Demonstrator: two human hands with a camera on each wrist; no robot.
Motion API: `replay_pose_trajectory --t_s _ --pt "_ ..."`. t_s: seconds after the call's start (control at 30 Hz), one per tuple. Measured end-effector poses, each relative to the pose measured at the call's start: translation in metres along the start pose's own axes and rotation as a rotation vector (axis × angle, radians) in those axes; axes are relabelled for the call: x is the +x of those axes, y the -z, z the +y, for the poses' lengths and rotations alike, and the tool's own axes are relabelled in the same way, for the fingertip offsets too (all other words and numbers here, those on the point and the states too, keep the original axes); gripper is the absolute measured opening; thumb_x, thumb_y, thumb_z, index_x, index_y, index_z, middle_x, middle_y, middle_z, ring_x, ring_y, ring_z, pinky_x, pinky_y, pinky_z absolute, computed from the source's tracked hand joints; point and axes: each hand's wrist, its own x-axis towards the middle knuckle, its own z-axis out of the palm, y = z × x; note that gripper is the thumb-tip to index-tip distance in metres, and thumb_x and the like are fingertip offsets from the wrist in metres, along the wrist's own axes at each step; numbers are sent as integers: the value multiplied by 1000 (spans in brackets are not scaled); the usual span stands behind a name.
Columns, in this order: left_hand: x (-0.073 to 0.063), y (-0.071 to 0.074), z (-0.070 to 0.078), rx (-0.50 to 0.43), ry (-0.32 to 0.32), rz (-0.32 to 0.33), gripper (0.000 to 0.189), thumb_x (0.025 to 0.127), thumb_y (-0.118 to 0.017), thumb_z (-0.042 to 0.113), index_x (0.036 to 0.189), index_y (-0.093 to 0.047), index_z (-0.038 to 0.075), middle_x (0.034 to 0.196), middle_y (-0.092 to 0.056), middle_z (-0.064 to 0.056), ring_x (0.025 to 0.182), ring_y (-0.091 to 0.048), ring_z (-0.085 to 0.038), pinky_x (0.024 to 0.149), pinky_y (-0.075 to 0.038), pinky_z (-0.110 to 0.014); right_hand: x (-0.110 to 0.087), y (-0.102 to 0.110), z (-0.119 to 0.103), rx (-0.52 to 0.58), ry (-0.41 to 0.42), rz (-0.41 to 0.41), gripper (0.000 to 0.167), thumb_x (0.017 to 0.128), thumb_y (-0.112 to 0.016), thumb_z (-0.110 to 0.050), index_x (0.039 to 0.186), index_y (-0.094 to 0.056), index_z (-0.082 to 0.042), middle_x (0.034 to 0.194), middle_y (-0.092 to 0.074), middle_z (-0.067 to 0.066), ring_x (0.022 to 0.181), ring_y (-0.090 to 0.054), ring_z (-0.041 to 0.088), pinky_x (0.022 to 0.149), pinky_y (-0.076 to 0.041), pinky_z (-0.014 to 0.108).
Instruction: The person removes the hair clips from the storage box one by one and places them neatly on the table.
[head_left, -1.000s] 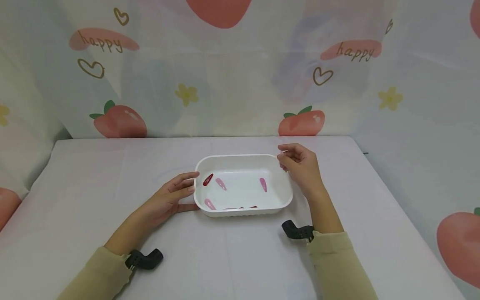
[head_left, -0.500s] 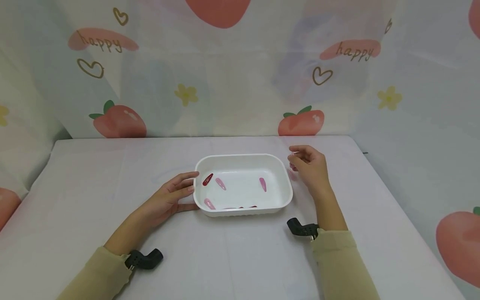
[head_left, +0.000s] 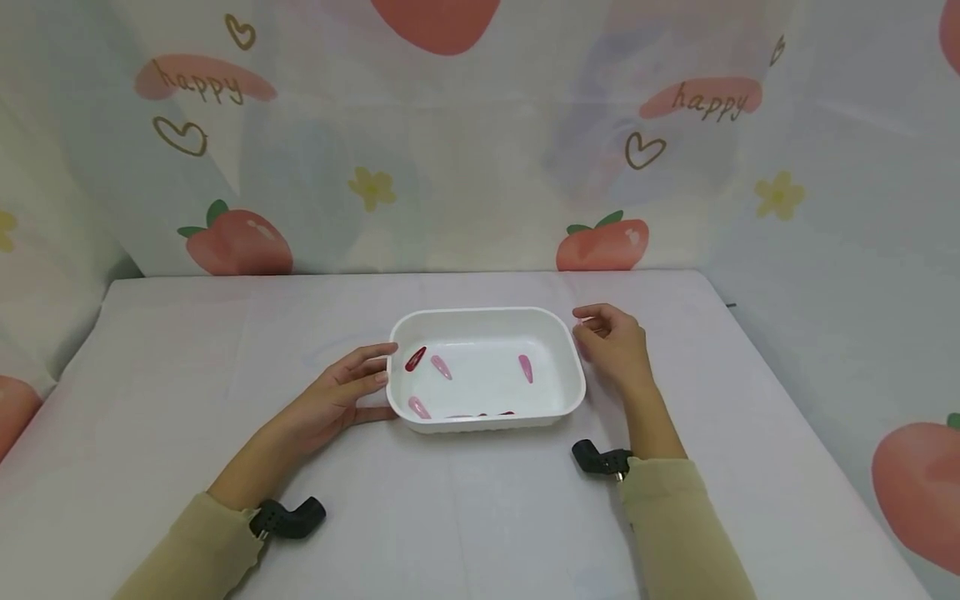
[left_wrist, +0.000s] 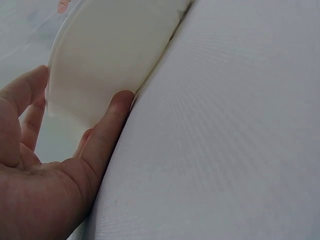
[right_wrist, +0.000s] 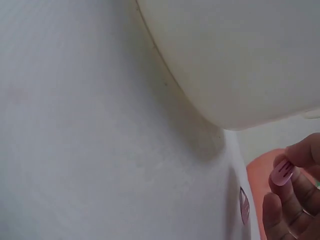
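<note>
A white plastic tray [head_left: 480,423] lies in mid-table in the head view. My left hand [head_left: 335,398] rests against its left end, fingers near the rim and thumb [left_wrist: 112,112] low on the wall. Beside the tray's right end, my right hand [head_left: 617,346] pinches a pink hair clip [right_wrist: 283,173] between thumb and finger. Inside the tray are a dark red hair clip [head_left: 416,359], a pink clip [head_left: 441,367] next to it, another pink one [head_left: 526,369] toward the right and a pale pink one [head_left: 419,407] at the near left. The near wall partly hides more clips.
Another pink clip [right_wrist: 244,206] lies on the white tablecloth [head_left: 360,517], near the right hand. A patterned cloth backdrop [head_left: 465,150] with peaches and hearts rises behind the table. Black wrist cameras [head_left: 288,518] stick out from both sleeves.
My right hand has moved right, away from the tray's far right corner, then slightly back left and nearer, with the pink hair clip pinched. The left hand and tray stay put.
</note>
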Motion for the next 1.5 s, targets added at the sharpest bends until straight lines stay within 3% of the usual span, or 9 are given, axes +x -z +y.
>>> replay_pose_trajectory --t_s 0.17,0.77,1.17,1.5 --pt "0 0 0 -5 7 1 58 102 -57 16 154 -32 12 155 -32 -18 130 -51 -30 97 -53 -53 0 -2 3 -48 -9 -13 28 91 -61 -13 118 -69 -10 97 -69 12 71 -60 18 59 -51 20" --pt "-1 -1 1 -2 7 5 57 103 -56 15 155 -32 12 155 -32 -18 132 -49 -32 97 -53 -53 -1 2 5 -131 -105 -138 31 95 -58 -15 124 -65 -8 106 -68 15 87 -61 25 70 -51 25" --pt "0 -2 1 3 12 5 58 102 -57 17 154 -32 12 155 -32 -17 132 -48 -33 96 -53 -53 0 1 3 -151 -82 -150 29 97 -59 -18 124 -65 -9 108 -70 15 90 -65 27 74 -53 30" --pt "0 -1 0 11 0 3 57 103 -56 17 154 -32 12 156 -31 -18 132 -49 -33 96 -53 -53 -2 -5 -3 -175 -26 -210 34 95 -63 -23 123 -66 -5 109 -70 18 103 -64 33 90 -54 48"
